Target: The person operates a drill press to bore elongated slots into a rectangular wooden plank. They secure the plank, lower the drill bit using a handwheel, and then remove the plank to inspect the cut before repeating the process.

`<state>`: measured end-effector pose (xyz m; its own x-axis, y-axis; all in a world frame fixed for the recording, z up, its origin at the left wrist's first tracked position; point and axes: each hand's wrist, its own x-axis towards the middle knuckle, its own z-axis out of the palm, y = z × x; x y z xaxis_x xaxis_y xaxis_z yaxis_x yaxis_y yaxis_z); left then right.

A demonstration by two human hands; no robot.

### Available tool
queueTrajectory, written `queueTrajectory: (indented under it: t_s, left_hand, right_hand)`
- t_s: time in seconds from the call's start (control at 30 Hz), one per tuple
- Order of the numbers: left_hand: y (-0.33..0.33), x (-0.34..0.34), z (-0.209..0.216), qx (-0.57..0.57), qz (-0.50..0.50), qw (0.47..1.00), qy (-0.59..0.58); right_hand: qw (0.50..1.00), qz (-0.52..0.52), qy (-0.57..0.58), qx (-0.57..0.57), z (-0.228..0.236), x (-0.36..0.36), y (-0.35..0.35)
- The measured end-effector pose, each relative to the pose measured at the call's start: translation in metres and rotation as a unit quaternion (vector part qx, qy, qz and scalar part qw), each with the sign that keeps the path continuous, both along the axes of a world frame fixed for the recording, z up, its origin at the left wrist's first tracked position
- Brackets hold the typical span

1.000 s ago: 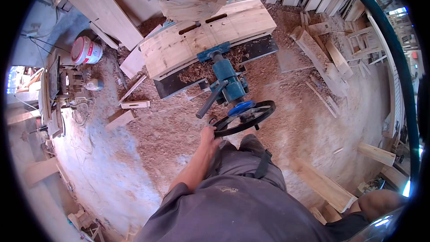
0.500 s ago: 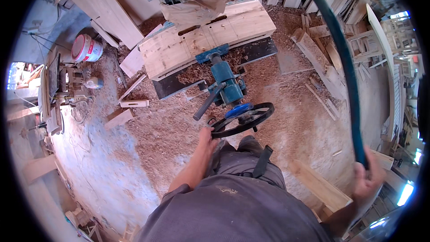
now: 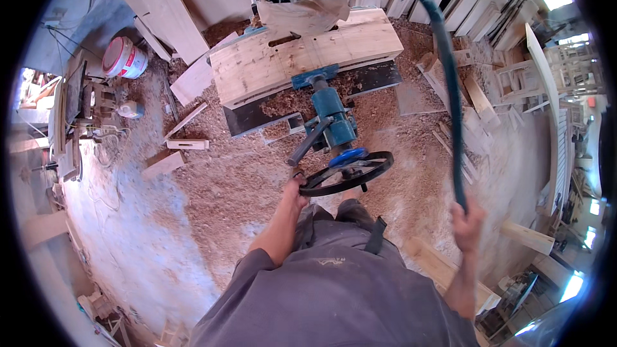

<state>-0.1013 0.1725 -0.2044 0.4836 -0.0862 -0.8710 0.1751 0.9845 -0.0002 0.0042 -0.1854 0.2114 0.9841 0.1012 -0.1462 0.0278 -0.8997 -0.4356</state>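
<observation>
My left hand [image 3: 294, 193] is closed round the left side of a black handwheel [image 3: 340, 185] with a blue hub. Out to the right, my right hand [image 3: 469, 223] grips the lower end of a long dark teal lever [image 3: 452, 96], which curves up past the top edge. Beyond the wheel, a teal screw clamp [image 3: 333, 115] presses its blue pad [image 3: 315, 77] against the near side of a thick pale timber [image 3: 250, 67]. A slot [image 3: 284, 39] is cut in the timber's top. Draped brown sheeting [image 3: 305, 9] hides part of its far side.
Wood shavings [image 3: 218, 193] cover much of the floor round the machine. A white and red bucket [image 3: 125, 58] stands at the far left. Boards [image 3: 151, 6] lean at the back, with offcuts [image 3: 166, 164] lying left and a plank [image 3: 527, 236] at the right.
My right hand has swung the lever inward, to the left and slightly up. My left hand stays on the handwheel, while the view has shifted slightly.
</observation>
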Motion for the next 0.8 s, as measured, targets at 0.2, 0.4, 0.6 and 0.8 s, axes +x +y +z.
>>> queueTrajectory:
  t_s: [0.2, 0.4, 0.6, 0.8]
  left_hand:
    - [-0.009, 0.003, 0.035, 0.067, 0.064, 0.995, 0.039]
    - [-0.009, 0.012, 0.094, 0.102, 0.017, 0.994, 0.031]
    - [0.004, 0.014, 0.070, 0.045, -0.002, 0.998, 0.053]
    - [-0.003, -0.001, 0.030, 0.096, 0.055, 0.992, 0.067]
  right_hand:
    - [0.954, -0.137, -0.255, -0.072, 0.261, -0.011, -0.016]
    - [0.988, -0.003, -0.016, -0.155, 0.106, -0.017, 0.045]
    - [0.975, 0.052, 0.124, -0.175, -0.004, -0.002, 0.030]
    - [0.960, 0.095, -0.029, -0.260, 0.218, -0.007, 0.049]
